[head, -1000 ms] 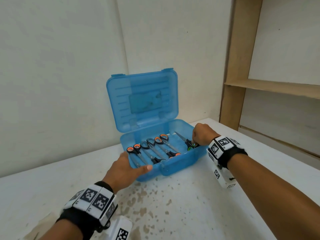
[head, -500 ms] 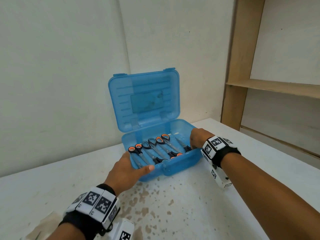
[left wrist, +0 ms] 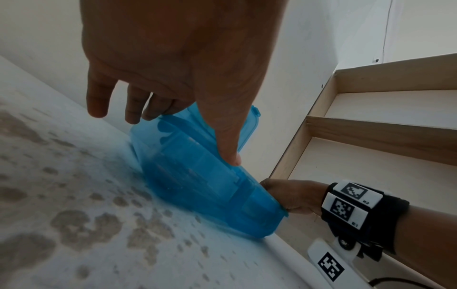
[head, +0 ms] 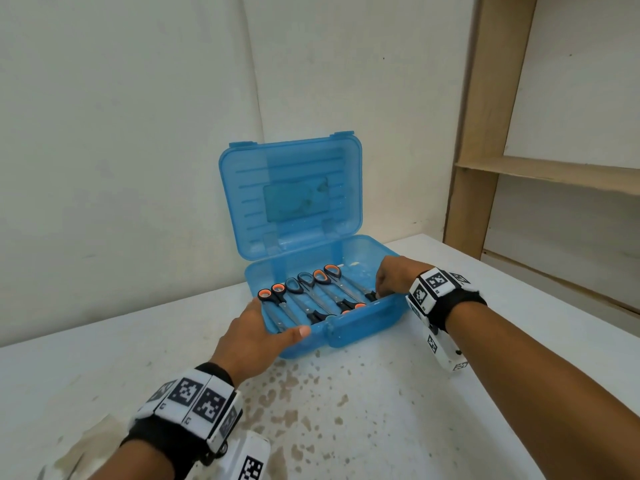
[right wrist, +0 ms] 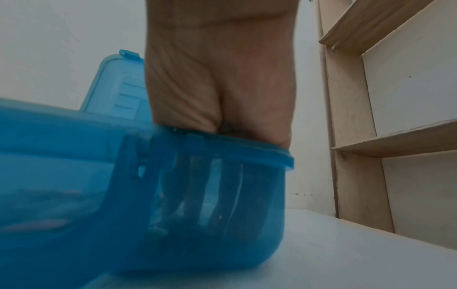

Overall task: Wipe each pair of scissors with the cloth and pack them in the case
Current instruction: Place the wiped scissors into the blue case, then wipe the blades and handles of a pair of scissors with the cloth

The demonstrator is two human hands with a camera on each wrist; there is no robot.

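Scissors [head: 313, 296] fill the open case [head: 360, 322] — both hands on it.

the right hand [head: 393, 277] reaches down into the case [head: 363, 322] at its 3 o'clock end, so its fingertips and whatever they touch are hidden. in the right wrist view the case wall [right wrist: 197, 195] is blurred, the scissors behind it only smears. the left hand [left wrist: 173, 58] is cut off at 12 o'clock.
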